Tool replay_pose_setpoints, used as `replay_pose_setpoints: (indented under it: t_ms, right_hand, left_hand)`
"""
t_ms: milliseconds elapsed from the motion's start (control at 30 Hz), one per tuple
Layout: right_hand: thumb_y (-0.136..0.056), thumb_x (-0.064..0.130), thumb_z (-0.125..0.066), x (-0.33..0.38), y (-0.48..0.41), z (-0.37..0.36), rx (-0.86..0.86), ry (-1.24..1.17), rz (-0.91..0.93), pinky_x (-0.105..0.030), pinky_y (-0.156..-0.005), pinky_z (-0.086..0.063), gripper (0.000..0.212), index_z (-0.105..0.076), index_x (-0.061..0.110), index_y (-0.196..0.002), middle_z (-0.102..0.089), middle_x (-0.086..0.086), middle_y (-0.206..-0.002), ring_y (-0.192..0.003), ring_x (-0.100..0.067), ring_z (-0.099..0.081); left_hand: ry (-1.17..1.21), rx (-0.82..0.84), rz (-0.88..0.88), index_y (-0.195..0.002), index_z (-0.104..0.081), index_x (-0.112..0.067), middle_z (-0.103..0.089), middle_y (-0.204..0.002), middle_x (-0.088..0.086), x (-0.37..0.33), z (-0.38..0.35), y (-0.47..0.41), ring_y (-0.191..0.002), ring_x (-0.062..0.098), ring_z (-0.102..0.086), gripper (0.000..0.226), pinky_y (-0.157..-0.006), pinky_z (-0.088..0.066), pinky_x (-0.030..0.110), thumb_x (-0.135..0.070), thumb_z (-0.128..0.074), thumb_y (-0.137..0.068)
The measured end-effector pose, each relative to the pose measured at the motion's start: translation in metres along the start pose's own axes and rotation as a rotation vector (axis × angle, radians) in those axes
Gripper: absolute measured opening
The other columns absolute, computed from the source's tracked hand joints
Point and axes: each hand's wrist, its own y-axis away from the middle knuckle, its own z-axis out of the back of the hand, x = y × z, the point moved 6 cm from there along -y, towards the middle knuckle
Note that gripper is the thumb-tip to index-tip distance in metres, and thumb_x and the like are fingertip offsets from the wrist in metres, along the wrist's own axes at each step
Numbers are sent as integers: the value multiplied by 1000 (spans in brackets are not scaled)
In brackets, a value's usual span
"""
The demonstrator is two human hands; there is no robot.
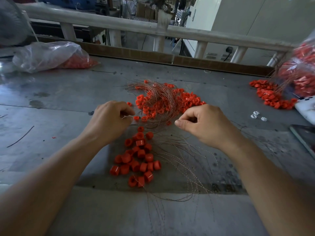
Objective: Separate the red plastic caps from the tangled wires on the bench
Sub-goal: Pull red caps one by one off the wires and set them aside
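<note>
A tangle of thin copper-coloured wires (159, 97) lies mid-bench, mixed with several red plastic caps (187, 99). Closer to me sits a loose pile of red caps (139, 159) with no wires in them, and beside it a spread of loose wires (180, 160). My left hand (110, 120) has its fingers curled at the tangle's near left edge, pinching a wire next to a red cap (136, 118). My right hand (202, 123) pinches a thin wire between thumb and forefinger at the tangle's near right edge.
A clear plastic bag with red caps (51, 55) lies at the back left. Another bag of caps and wires (300, 74) stands at the right, with spilled caps (271, 96) before it. Small white clips (255, 114), a phone (305, 108) and a dark tablet (305, 138) lie at the right edge.
</note>
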Motion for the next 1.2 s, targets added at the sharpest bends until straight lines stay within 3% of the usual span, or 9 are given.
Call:
replay_pose_setpoints:
  t_ms: [133, 300, 400, 667, 867, 967, 1033, 1133, 1200]
  right_hand:
    - [-85, 36, -60, -5, -2, 0, -24, 88, -15, -25, -65, -52, 17, -67, 22, -79, -66, 6, -73, -69, -13, -63]
    - [-85, 35, -61, -7, -4, 4, -72, 93, -21, -34, -68, -54, 16, -67, 22, -78, -69, 1, -74, -69, -16, -64]
    - [-84, 35, -62, -8, -4, 6, -92, 91, -22, -34, -68, -54, 16, -69, 21, -78, -69, 2, -74, -69, -15, -64]
    - [-85, 34, -61, -17, -8, 10, -123, 96, -62, -31, -64, -52, 18, -69, 20, -78, -68, 0, -73, -65, -14, -61]
    - [-85, 34, -61, -21, -11, 7, -106, 119, -80, -30, -65, -52, 18, -68, 20, -77, -68, -1, -73, -67, -16, -62]
    - [-85, 34, -61, -23, -13, 4, -96, 132, -90, -30, -67, -51, 19, -68, 18, -77, -68, 0, -73, -69, -15, -62]
    - [-85, 33, -62, -27, -15, 2, -98, 134, -97, -30, -68, -50, 17, -68, 18, -79, -67, 2, -75, -70, -14, -61]
    - [-85, 31, -62, -32, -20, -2, -105, 124, -92, -30, -72, -50, 14, -69, 18, -87, -68, 2, -82, -75, -13, -61]
    - [-85, 27, -63, -33, -22, -4, -127, 97, -71, -24, -73, -45, 15, -68, 19, -96, -66, 5, -86, -77, -9, -57]
  left_hand:
    - [25, -68, 50, -98, -70, -16, -57, -82, -10, 4, 4, -9, -79, 7, -50, 18, -58, -32, 6, -9, -63, -83]
    - [-5, -53, 98, -113, -64, -15, -62, -118, 7, 4, 1, -35, -111, 22, -53, 29, -86, -38, 28, -12, -63, -84]
    - [-24, -23, 104, -117, -62, -14, -58, -127, 8, 1, -6, -49, -118, 24, -50, 32, -92, -38, 32, -14, -62, -85]
    - [13, -48, 86, -96, -71, -10, -68, -100, 8, -4, -21, -58, -93, 22, -59, 14, -82, -45, 29, -11, -66, -83]
    - [83, -170, 130, -99, -70, -9, -68, -101, 9, 1, 0, -53, -91, 19, -58, 18, -78, -40, 23, -4, -59, -85]
    - [238, -182, 225, -100, -69, -14, -66, -96, 2, 1, 16, -46, -76, 15, -60, 25, -62, -45, 21, 1, -58, -85]
    - [436, -127, 261, -91, -68, -17, -64, -83, -4, -7, 23, -36, -68, 11, -61, 23, -54, -49, 18, 3, -62, -81]
    - [837, 6, 293, -74, -65, -14, -63, -68, -2, -26, 22, -13, -61, 7, -60, 21, -56, -52, 13, 6, -67, -74]
    - [914, 58, 282, -73, -66, -13, -64, -62, -4, -35, 17, 1, -58, 5, -60, 19, -58, -51, 13, 6, -68, -72]
